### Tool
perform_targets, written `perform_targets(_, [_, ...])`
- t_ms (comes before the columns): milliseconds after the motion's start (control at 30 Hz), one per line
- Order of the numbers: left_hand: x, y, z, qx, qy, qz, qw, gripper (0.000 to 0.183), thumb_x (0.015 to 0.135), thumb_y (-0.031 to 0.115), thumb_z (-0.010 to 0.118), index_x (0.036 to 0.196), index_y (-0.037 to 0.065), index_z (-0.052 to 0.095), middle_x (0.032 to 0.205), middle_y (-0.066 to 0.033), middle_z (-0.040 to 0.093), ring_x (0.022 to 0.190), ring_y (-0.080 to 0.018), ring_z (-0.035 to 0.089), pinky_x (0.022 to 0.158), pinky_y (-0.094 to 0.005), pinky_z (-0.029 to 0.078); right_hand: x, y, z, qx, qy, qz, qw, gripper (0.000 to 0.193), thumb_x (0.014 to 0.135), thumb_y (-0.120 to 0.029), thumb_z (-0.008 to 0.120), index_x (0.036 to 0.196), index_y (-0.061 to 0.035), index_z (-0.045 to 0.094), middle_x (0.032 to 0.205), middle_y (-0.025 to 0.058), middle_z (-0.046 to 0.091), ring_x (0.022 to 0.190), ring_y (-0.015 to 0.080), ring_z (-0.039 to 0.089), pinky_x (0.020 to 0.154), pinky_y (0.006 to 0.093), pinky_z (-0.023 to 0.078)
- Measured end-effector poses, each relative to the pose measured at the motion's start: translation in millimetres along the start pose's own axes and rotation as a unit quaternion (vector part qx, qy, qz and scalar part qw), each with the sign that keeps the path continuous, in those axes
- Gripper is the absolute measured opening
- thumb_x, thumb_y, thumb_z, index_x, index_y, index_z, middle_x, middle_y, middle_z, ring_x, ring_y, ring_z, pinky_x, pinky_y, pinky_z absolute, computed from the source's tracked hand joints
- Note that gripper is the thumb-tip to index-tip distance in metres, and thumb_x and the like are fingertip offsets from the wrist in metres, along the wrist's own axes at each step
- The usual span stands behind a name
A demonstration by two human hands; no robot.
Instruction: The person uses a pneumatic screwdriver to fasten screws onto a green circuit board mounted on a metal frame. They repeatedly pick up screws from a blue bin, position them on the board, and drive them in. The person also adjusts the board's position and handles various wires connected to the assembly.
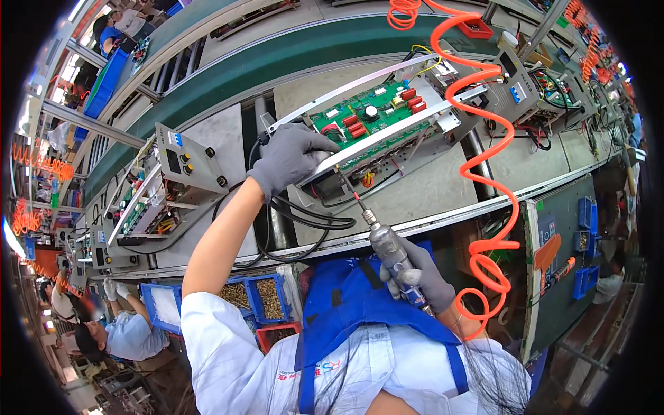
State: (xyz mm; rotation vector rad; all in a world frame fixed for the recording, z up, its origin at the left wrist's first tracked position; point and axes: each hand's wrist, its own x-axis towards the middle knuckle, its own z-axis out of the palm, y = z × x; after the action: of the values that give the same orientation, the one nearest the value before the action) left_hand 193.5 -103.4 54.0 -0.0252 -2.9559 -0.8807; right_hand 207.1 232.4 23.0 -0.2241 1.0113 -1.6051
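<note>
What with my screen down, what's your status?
Right hand grips screwdriver, bit at metal frame. Left hand on frame. Orange hose crosses frame's right end in view.

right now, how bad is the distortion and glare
Head view: strong fisheye bending, the green belt curved, corners black; a light strip glares at the left rim; the circuit board and the driver in the right hand look fairly sharp.

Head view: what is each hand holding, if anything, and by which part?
The right hand grips a power screwdriver by its body. Whether the left hand, at the metal bar, holds anything cannot be told.
</note>
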Motion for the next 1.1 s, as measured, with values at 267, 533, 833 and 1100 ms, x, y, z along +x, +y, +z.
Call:
perform_targets(267, [0.9, -7.7, -0.1, -0.105, -0.045, -0.049, 0.992, 0.024, 0.076, 0.008, 0.068, 0.1, 0.007, 0.075, 0.085, -0.0104, 0.067, 0.079, -0.0212, 0.062, 0.072, -0.0323, 0.049, 2.6, 14.7, 11.5, -0.025, 0.031, -0.019, 0.999, 0.089, 0.072, -0.04, 0.076, 0.142, -0.0015, 0.036, 0.088, 0.0087, 0.06, 0.062, 0.0117, 0.06, 0.056, 0.0248, 0.05])
perform_targets(533, [-5.1, -5.4, -10.9, -0.092, -0.034, 0.014, 0.995, 0.026, 0.074, 0.005, 0.064, 0.097, 0.007, 0.075, 0.085, -0.0133, 0.07, 0.078, -0.0246, 0.064, 0.074, -0.0331, 0.051, 5.1, 21.0, 25.6, -0.026, 0.06, -0.012, 0.998, 0.088, 0.071, -0.038, 0.076, 0.142, -0.0031, 0.036, 0.087, 0.0085, 0.06, 0.063, 0.0124, 0.06, 0.056, 0.0264, 0.051])
perform_targets(833, [-6.2, -13.0, -9.0, -0.115, -0.046, 0.017, 0.992, 0.027, 0.073, 0.005, 0.064, 0.098, 0.007, 0.075, 0.086, -0.0138, 0.069, 0.079, -0.0243, 0.064, 0.075, -0.0336, 0.05, 7.8, 20.2, 28.3, -0.032, 0.071, 0.005, 0.997, 0.08, 0.076, -0.027, 0.069, 0.144, -0.0035, 0.035, 0.085, 0.0094, 0.06, 0.062, 0.0138, 0.061, 0.055, 0.0274, 0.051])
perform_targets(1100, [-29.2, -13.2, -5.8, -0.083, 0.236, 0.043, 0.967, 0.027, 0.078, 0.008, 0.07, 0.105, 0.007, 0.072, 0.099, -0.0116, 0.069, 0.092, -0.0239, 0.063, 0.085, -0.033, 0.049, -3.2, 11.2, 18.3, -0.046, 0.079, -0.001, 0.996, 0.098, 0.067, -0.035, 0.076, 0.147, -0.0035, 0.031, 0.089, 0.0118, 0.059, 0.064, 0.0157, 0.062, 0.057, 0.0277, 0.052])
